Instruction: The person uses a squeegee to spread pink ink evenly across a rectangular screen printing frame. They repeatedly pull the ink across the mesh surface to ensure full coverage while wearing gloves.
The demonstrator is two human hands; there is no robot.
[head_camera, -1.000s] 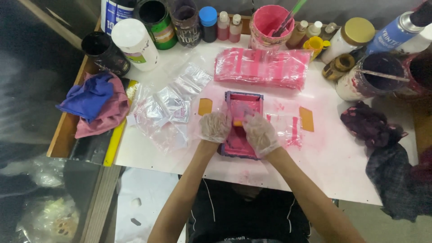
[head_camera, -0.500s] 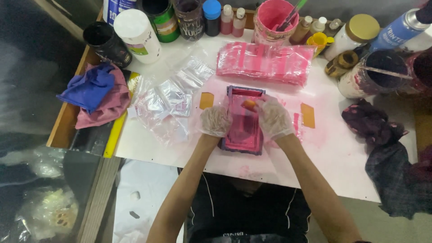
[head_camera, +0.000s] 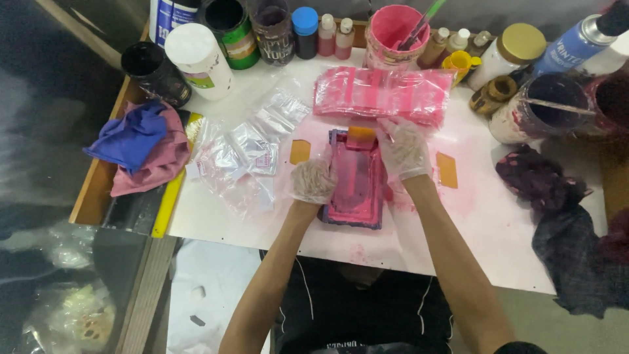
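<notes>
at the middle of the white tabletop (head_camera: 472, 216) lies my small pink-soaked screen frame (head_camera: 354, 180), flat, its far end just short of the stack of pink-printed plastic bags (head_camera: 383, 95). my left hand (head_camera: 314, 180), in a thin clear glove, rests curled against the frame's left edge, fingers pressed together on the rim to pin it down. my right hand (head_camera: 403, 147), gloved too, sits at the frame's far right corner, fingers closed around the orange squeegee (head_camera: 361, 136) standing at the top of the mesh; how firmly they pinch it i cannot tell, the glove hides the tips.

to do this well, i judge the frame must not creep: keep the left hand's weight on the rim, not on the mesh. the squeegee should be held square across the frame and drawn evenly, with steady pressure, or the ink will streak.

to the left lie loose clear bags (head_camera: 249, 154), near enough to catch wet ink off my glove. two orange tabs (head_camera: 300, 151) sit either side of the frame. farther out, a pink ink tub (head_camera: 391, 36) stands beyond the stack, a blue and pink rag (head_camera: 137, 144) at the left edge, dark stained cloths (head_camera: 557, 210) to the right.
</notes>
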